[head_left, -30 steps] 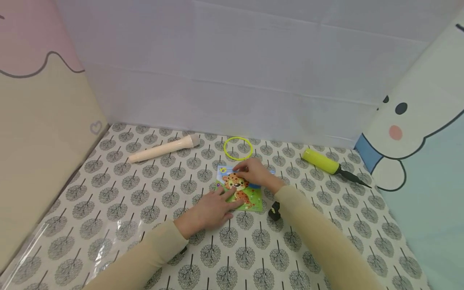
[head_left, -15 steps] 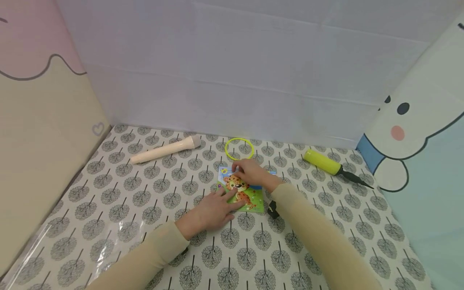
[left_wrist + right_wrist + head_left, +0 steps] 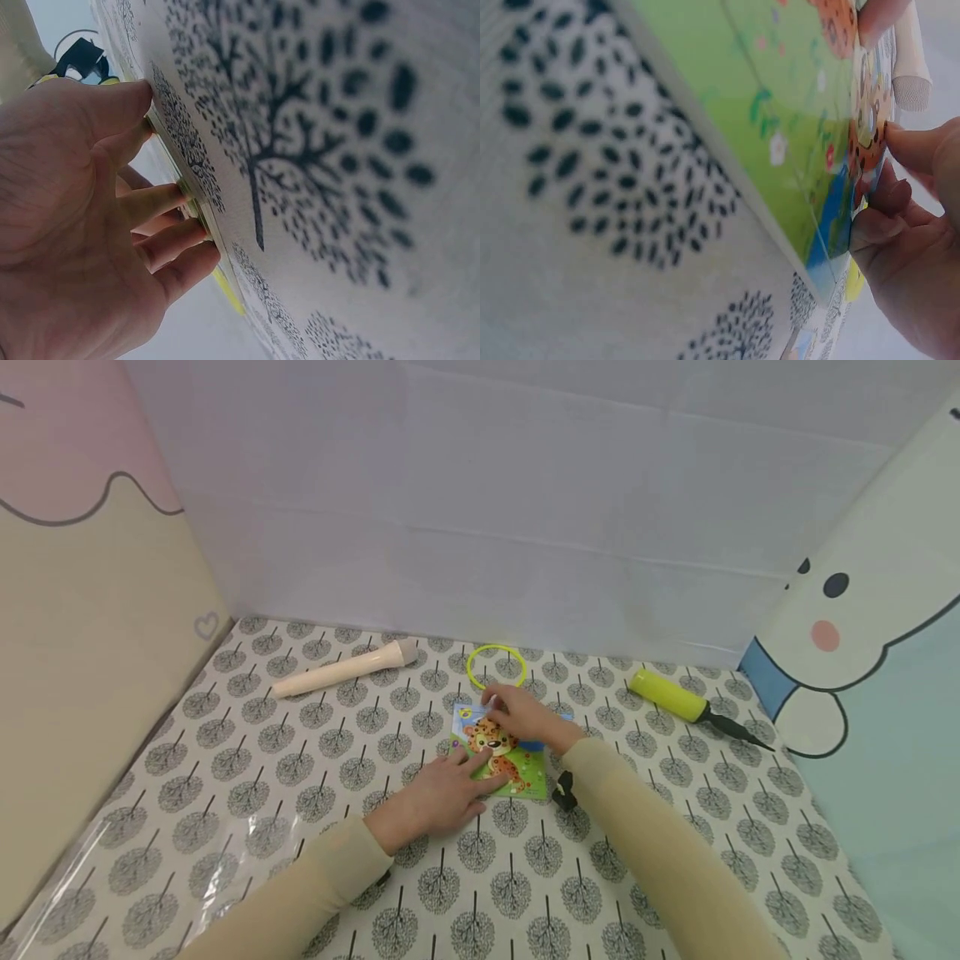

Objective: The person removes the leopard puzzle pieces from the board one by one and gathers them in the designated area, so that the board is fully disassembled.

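The left hand point(image 3: 438, 797) lies over the near left part of the puzzle point(image 3: 534, 781), its fingers spread and nearly straight, the tips resting on the surface and gripping nothing. Its thumb stands out to the side, nearer the person than the other fingers. The right hand point(image 3: 525, 717) is over the far part of the puzzle, its fingers bent and its thumb brought close to them, touching the head of the printed leopard point(image 3: 491, 741). I cannot tell whether those fingertips pinch a separate piece. The two sets of fingers are apart, the leopard's face showing between them. The puzzle lies flat under both hands, its green corner bare to the right of the left fingertips.

Just beyond the right fingers lies the yellow ring point(image 3: 495, 647). Farther out, beyond and to the left of the left fingers, is the cream wand point(image 3: 341, 672), its grey end towards the ring. Well to the right of the right fingers lies the yellow pump point(image 3: 670, 695), its black nozzle pointing away from them. The tree-print cloth point(image 3: 472, 889) spreads beneath everything, and a pale backdrop point(image 3: 480, 510) rises past the ring.
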Demonstrator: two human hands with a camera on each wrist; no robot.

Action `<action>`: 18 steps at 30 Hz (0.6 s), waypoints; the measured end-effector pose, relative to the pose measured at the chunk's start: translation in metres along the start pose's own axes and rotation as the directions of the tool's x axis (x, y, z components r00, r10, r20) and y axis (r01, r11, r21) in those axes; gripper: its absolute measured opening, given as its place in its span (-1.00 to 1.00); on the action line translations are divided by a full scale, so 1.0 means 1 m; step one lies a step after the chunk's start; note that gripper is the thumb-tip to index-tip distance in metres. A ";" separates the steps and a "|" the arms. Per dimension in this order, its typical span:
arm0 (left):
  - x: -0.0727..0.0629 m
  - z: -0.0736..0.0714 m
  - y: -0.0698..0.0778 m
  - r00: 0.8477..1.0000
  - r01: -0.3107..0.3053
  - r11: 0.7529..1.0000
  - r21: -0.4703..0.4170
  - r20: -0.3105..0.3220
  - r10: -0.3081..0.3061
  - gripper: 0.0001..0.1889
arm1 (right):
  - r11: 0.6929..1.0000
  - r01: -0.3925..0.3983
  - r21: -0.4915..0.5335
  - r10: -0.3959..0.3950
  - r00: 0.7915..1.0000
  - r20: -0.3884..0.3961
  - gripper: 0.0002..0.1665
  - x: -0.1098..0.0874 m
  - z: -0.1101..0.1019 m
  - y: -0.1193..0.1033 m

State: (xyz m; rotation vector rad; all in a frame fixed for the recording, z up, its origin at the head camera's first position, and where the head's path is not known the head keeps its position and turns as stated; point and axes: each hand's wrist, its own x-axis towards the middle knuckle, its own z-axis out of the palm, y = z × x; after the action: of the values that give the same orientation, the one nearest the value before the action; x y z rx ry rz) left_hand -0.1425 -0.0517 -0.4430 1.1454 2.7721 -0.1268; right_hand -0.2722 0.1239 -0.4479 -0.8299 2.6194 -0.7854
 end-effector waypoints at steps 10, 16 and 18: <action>0.000 -0.002 0.002 1.000 -0.002 0.999 -0.036 0.016 0.002 -0.43 | 0.999 -0.021 0.039 0.022 0.999 -0.034 -0.90 -0.004 -0.006 0.006; -0.001 -0.002 0.001 1.000 0.002 0.999 -0.051 0.009 -0.002 -0.42 | 0.988 -0.024 0.152 0.032 0.998 -0.050 -0.84 -0.008 -0.013 0.010; -0.001 -0.002 0.001 1.000 0.005 0.998 -0.057 0.007 -0.005 -0.42 | 0.974 -0.021 0.227 0.035 0.998 -0.057 -0.81 -0.011 -0.015 0.013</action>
State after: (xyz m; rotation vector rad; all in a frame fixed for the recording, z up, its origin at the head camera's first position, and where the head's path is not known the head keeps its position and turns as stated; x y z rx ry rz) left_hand -0.1418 -0.0515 -0.4406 1.1220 2.7542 -0.0516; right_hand -0.2757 0.1453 -0.4417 -0.7133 2.5242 -1.0934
